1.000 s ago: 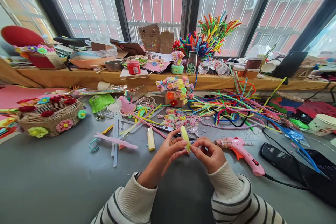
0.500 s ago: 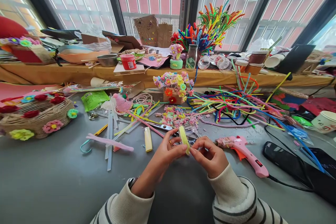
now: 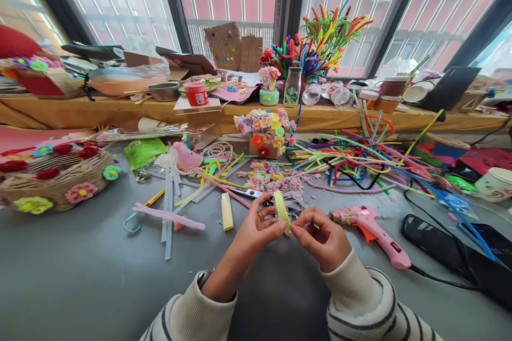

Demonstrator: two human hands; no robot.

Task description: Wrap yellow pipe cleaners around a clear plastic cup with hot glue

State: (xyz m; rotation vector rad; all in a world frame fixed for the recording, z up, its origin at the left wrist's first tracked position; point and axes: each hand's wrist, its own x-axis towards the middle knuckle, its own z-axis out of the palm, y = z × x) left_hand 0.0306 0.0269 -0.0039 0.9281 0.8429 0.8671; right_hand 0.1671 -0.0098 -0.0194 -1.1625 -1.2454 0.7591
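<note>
From far away, I am watching my left hand (image 3: 256,232) clamping a bent yellow fuzzy piece (image 3: 280,205) between thumb and fingers. My right hand (image 3: 328,240) is closing its fingertips on the low end of it. The piece is sitting up between both hands, over the tabletop (image 3: 100,272). My fingers are hiding that end, so I am not seeing how well it is held

The piece is looking thin and soft, so squeezing too hard could be squashing it. If one hand is pulling more than the other, it could be slipping or bending wrong. The scissors (image 3: 253,193) are lying just behind my fingers, so a careless reach could be poking me. The pink glue gun (image 3: 382,238) is resting near my right hand; I cannot tell if it is hot, but brushing its tip could be burning me. A sleeve catching its cord (image 3: 444,280) could be dragging it
</note>
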